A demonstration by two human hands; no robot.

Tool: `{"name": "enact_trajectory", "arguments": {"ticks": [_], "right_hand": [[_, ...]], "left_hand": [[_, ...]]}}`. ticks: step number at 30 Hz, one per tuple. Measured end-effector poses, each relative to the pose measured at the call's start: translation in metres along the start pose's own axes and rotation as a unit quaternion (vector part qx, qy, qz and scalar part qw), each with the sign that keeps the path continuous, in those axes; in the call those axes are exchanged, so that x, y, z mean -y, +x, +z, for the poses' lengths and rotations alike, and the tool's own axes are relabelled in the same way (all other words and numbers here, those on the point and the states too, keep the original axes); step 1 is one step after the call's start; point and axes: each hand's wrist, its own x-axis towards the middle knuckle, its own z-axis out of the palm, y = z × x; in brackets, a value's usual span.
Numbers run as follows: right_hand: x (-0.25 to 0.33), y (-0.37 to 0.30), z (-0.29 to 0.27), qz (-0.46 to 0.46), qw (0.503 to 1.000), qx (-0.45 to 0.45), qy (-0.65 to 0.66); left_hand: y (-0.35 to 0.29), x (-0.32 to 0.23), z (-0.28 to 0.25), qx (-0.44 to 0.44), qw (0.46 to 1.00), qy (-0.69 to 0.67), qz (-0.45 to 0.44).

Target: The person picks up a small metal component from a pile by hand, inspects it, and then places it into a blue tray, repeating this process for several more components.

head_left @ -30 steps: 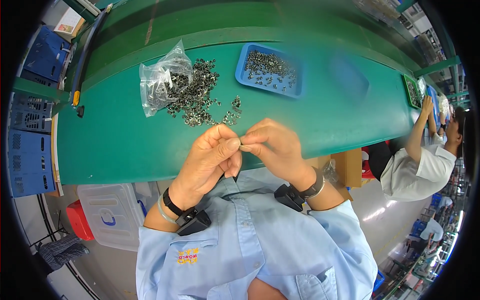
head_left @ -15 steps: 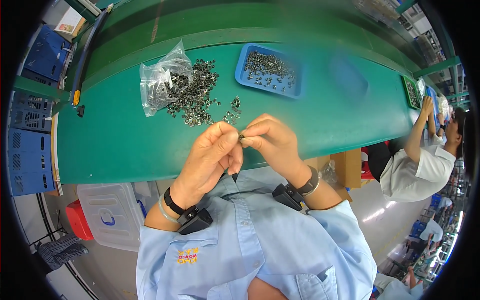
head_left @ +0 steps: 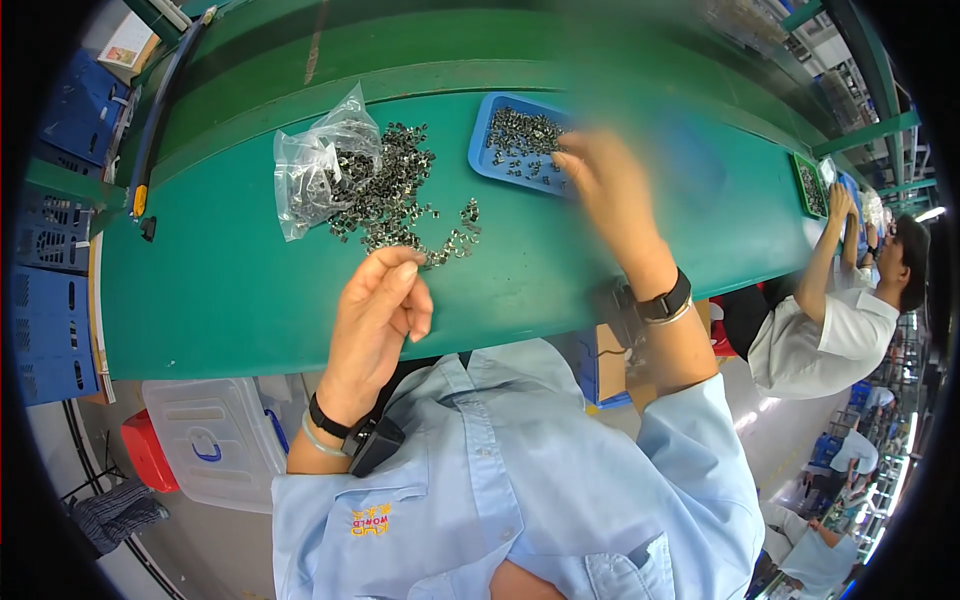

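My left hand (head_left: 383,300) is at the near edge of a loose pile of small black-and-silver metal parts (head_left: 400,185). Its thumb and index finger are pinched together by a few scattered pieces; whatever sits between the tips is too small to make out. Over the right side of a shallow blue tray (head_left: 478,140) hangs my right hand (head_left: 612,190), smeared by motion. Its fingertips are close to more small parts (head_left: 525,135) lying in the tray, and I cannot tell whether they hold one.
A clear plastic bag (head_left: 308,185) lies open at the pile's left side on the green tabletop (head_left: 230,290). Blue crates (head_left: 50,330) stand at far left, a lidded clear bin (head_left: 210,440) below the table. Another person (head_left: 835,320) works at the right by a green tray (head_left: 810,187).
My hands were together at a small dark part in front of my chest. The right hand has swung away to the tray; the left has shifted left, near the pile's edge.
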Motion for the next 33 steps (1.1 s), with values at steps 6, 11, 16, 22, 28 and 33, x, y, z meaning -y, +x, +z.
{"name": "enact_trajectory", "arguments": {"ticks": [6,11,16,22,28,33], "right_hand": [[0.030,-0.012,0.025,-0.077,0.977,0.186,-0.074],[0.028,-0.024,0.014,-0.062,0.973,0.205,-0.086],[0.013,-0.035,-0.011,-0.018,0.982,0.174,-0.066],[0.015,-0.033,0.002,-0.026,0.976,0.202,-0.077],[0.008,-0.032,0.002,-0.016,0.981,0.191,0.020],[0.035,-0.037,-0.002,0.075,0.956,0.164,0.231]], "left_hand": [[-0.006,0.004,-0.011,-0.015,1.000,-0.013,0.000],[-0.006,0.003,-0.013,-0.014,0.999,-0.028,-0.006],[-0.004,0.004,-0.011,-0.006,1.000,-0.027,-0.006],[-0.001,0.008,-0.002,0.004,1.000,-0.013,-0.019],[0.002,0.008,0.012,0.025,0.999,0.000,-0.047],[0.011,0.012,0.025,0.046,0.996,0.005,-0.073]]}}
